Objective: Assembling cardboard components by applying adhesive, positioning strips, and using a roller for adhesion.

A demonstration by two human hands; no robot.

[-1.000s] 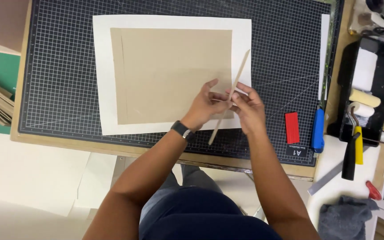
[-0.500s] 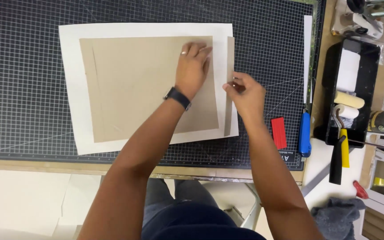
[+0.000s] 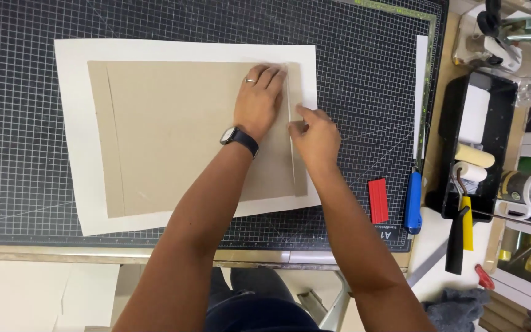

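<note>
Strip [image 3: 298, 154] lengthwise toward-and-away beside board [image 3: 179, 135], right hand [image 3: 314, 132] fingers pinching it, left hand [image 3: 258, 101] flat.

You have 1 white sheet [image 3: 185, 52] | 1 brown board [image 3: 173, 135] | 1 narrow strip [image 3: 299, 166] | 1 red block [image 3: 378, 200] | 2 rollers [image 3: 474, 155]
</note>
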